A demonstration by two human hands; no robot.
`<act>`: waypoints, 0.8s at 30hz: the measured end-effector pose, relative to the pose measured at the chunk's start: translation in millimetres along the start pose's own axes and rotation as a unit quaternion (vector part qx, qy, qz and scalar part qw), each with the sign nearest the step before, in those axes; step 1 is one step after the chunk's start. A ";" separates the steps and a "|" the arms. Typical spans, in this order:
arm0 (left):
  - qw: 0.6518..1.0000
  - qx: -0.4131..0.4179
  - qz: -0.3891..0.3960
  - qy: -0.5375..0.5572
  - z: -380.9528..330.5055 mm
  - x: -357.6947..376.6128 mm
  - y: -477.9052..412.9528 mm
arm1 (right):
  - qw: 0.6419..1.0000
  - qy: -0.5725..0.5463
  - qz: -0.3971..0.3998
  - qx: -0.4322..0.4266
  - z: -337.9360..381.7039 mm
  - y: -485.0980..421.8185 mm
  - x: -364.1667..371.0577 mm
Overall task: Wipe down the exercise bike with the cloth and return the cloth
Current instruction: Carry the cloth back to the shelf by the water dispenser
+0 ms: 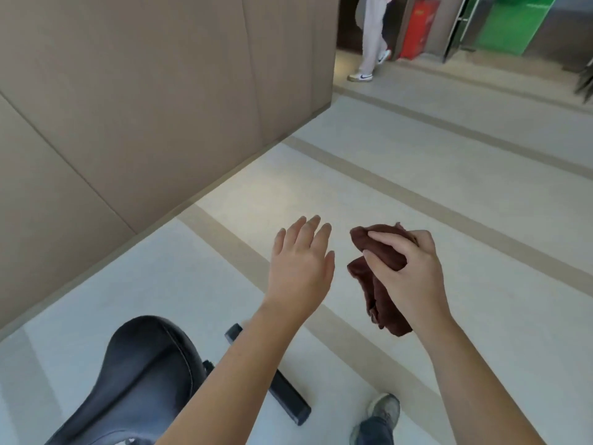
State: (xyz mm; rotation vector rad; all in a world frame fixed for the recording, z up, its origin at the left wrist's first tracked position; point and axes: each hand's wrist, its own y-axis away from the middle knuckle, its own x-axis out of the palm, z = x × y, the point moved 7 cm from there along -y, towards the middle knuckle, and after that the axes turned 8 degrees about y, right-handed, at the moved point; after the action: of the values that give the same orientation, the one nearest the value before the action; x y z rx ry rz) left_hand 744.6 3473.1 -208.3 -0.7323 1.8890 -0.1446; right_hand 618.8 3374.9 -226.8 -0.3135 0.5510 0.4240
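A beige panelled wall point(128, 107) fills the left side. Below it, at the lower left, sits the black padded saddle of the exercise bike point(144, 374); its rear end is cut off by the bottom edge and the rest of the bike's frame is out of view. Just to the right of it a black bar foot point(285, 395) lies on the pale striped floor point(417, 171), its middle hidden behind the left forearm.

The left hand point(300, 268) is held out over the floor, back of the hand up, with straight, slightly spread fingers, and holds nothing. Near it, but not touching it, the crumpled dark reddish-brown cloth point(375, 297) hangs in the air, well apart from the saddle. The right hand point(407, 268) grips the cloth's upper bunch, thumb and fingers curled round it, and a loose tail hangs below the wrist; the part of the cloth inside the palm is hidden.

At the bottom edge a grey sneaker point(383, 409) and a dark trouser hem are partly cut off. Far off at the top, a person in white trousers and white shoes point(372, 36) is visible only from the waist down, beside a red box point(417, 30) and a green panel point(513, 24), both blurred.
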 end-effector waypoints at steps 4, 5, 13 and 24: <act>0.999 0.029 0.030 0.020 -52.0 57.0 -38.9 | 0.998 -0.002 -0.031 0.045 -52.3 -32.7 -55.8; 0.998 0.036 0.038 0.024 -66.8 72.0 -50.2 | 0.998 -0.001 -0.041 0.053 -66.1 -41.7 -71.9; 0.991 0.102 0.080 0.045 -191.1 184.0 -151.8 | 0.985 0.007 -0.130 0.118 -177.5 -113.3 -205.4; 0.971 0.176 0.134 0.088 -304.5 310.4 -259.7 | 0.953 0.015 -0.221 0.205 -290.4 -185.1 -320.7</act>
State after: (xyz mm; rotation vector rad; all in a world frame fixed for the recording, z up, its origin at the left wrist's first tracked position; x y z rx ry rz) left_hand 509.1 3024.7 -213.7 -0.2264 2.0391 -0.3724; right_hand 331.7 3002.8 -249.2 -0.0376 0.5658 -0.1325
